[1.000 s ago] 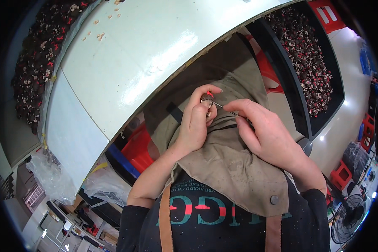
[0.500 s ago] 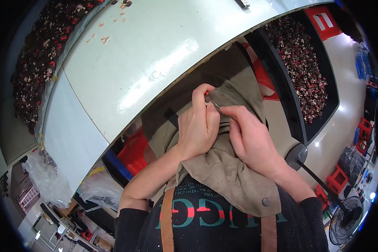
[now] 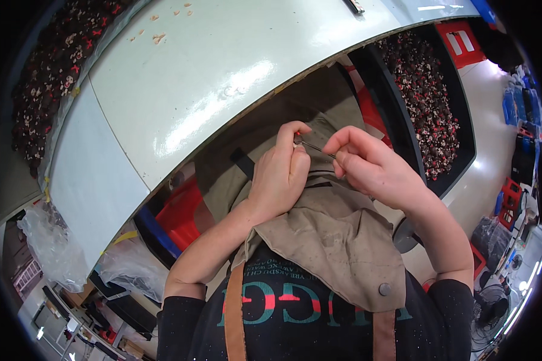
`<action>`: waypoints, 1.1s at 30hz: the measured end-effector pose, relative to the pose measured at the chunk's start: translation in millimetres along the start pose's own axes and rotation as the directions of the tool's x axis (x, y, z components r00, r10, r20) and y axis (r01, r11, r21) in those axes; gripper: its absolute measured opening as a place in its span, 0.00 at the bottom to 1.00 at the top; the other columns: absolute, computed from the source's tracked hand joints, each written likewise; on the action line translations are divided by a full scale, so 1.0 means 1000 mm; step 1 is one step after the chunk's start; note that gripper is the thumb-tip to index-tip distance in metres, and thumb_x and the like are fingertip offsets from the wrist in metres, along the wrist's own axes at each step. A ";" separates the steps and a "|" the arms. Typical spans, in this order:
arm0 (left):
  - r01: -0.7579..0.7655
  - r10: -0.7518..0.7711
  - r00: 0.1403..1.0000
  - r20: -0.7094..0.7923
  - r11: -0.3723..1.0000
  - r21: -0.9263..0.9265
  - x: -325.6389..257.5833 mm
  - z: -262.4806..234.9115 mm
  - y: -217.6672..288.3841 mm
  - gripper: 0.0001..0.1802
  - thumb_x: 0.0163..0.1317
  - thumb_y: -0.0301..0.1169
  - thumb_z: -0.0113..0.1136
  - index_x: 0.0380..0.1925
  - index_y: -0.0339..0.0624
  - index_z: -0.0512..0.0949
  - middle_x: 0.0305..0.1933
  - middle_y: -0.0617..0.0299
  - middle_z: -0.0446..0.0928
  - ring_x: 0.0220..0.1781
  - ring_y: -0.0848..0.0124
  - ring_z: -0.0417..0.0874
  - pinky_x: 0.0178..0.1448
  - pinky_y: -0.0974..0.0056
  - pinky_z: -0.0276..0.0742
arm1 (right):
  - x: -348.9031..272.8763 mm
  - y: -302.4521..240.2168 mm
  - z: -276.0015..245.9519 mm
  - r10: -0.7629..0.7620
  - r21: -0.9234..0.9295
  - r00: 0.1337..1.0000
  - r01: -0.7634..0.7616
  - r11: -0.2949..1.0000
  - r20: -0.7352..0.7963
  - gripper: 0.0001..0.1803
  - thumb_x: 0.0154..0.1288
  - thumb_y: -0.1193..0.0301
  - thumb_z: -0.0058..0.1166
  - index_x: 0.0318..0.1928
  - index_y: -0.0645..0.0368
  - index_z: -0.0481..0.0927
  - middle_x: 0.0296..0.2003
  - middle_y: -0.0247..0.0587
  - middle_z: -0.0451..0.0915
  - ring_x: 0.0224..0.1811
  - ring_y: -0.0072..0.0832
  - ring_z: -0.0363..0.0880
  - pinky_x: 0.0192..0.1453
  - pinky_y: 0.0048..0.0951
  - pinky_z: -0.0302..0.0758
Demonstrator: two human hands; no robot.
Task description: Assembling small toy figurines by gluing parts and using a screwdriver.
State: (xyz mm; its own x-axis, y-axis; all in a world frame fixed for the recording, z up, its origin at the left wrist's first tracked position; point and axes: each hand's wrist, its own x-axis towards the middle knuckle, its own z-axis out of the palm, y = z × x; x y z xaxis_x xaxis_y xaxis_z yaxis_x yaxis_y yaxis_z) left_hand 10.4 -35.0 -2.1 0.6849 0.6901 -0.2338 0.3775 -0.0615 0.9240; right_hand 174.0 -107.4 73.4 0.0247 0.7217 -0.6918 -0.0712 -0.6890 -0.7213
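Both hands sit just below the near edge of the pale green table, over the tan apron on the person's lap. Little room: table edge close above, dark bin of red/black bits close on the right.

Left hand: fingers curled tight, thumb + forefinger pinched on one end of a thin metal pin. Right hand: fingertips closed on the pin's other end. Pin runs between the hands, w/ both touching it, above the apron fold.
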 end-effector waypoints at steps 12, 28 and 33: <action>0.081 -0.065 0.996 0.060 0.946 -0.314 -0.003 -0.003 -0.012 0.17 0.64 0.29 0.39 0.53 0.39 0.63 0.30 0.50 0.70 0.32 0.58 0.74 0.40 0.58 0.69 | -0.020 0.024 0.024 -0.476 -0.510 0.879 0.411 0.756 0.003 0.20 0.62 0.78 0.48 0.56 0.63 0.70 0.42 0.42 0.78 0.36 0.25 0.76 0.45 0.25 0.73; 0.151 -0.096 0.983 0.159 0.912 -0.381 -0.003 -0.004 -0.008 0.19 0.64 0.30 0.38 0.55 0.39 0.65 0.36 0.53 0.70 0.39 0.66 0.72 0.48 0.64 0.67 | -0.031 0.029 0.014 -0.442 -0.508 0.894 0.346 0.789 -0.078 0.18 0.62 0.77 0.49 0.54 0.63 0.73 0.43 0.41 0.79 0.39 0.26 0.76 0.47 0.25 0.72; 0.099 -0.050 0.990 0.130 0.909 -0.404 -0.004 0.000 -0.007 0.22 0.62 0.27 0.36 0.58 0.40 0.64 0.25 0.69 0.60 0.27 0.81 0.59 0.33 0.75 0.57 | -0.028 0.029 0.012 -0.474 -0.548 0.879 0.366 0.752 -0.062 0.18 0.63 0.77 0.49 0.54 0.63 0.73 0.46 0.44 0.78 0.42 0.29 0.77 0.49 0.27 0.72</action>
State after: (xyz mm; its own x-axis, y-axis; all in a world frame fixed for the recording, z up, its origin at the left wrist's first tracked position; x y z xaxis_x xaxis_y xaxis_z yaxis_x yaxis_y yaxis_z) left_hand 4.8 -36.9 -7.9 0.7403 0.5927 -0.3171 0.1592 0.3037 0.9394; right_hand 159.4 -146.8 72.1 0.1172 0.9562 -0.2683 0.5024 -0.2901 -0.8145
